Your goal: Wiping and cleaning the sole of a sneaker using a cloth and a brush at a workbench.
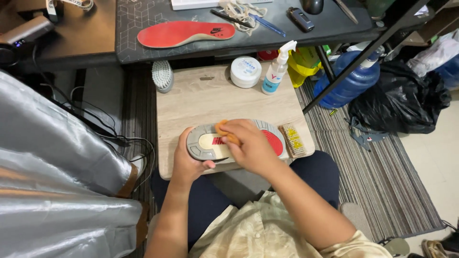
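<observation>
Two hands on upturned shoe (pixel 267 134) at board's near edge: left hand (pixel 187 160) clamps heel, right hand (pixel 251 143) pinches soft orange cloth (pixel 221 128); sole looks stiff, light.

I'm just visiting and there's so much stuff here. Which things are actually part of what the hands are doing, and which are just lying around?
In use:
shoe, sole up, gripped by the left hand
orange cloth pressed on the sole by the right hand

Probably to hand:
spray bottle, white tub, grey brush, yellow brush

Lying about:
red insole, water jug, black bag
</observation>
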